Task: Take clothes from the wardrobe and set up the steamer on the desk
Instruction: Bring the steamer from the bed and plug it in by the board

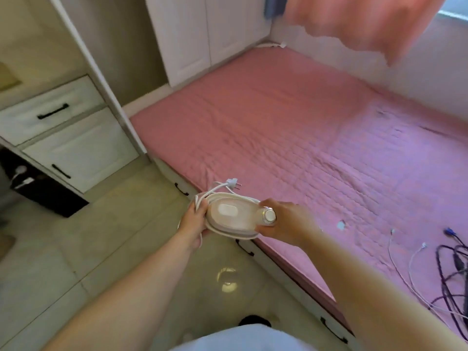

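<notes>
Both hands hold a white steamer (231,219) in the air, above the tiled floor (106,239) and just at the near edge of the pink bed (291,138). The steamer lies almost flat. Its long axis runs from about 9 o'clock to 3 o'clock, a little tilted, so that the right end sits lower in the picture. The end with the round knob (269,217) points toward 3 o'clock.

The left hand (193,221) grips the 9 o'clock end. Its fingers (200,209) are curled and pressed around that end, together with some loops of the white cord (202,198). The plug (232,184) of the cord sticks out at about 12 o'clock from the steamer, and its pins point to the right.

The right hand (286,221) holds the 3 o'clock end. Its fingers are closed around the part just by the knob, with the thumb above and the other fingers below.

At 10 o'clock from the steamer stands a white drawer unit (65,138) with black handles. At 4 o'clock, well apart, dark and white cables (450,274) lie on the bed. A pink cloth (367,24) hangs at 1 o'clock, blurred.
</notes>
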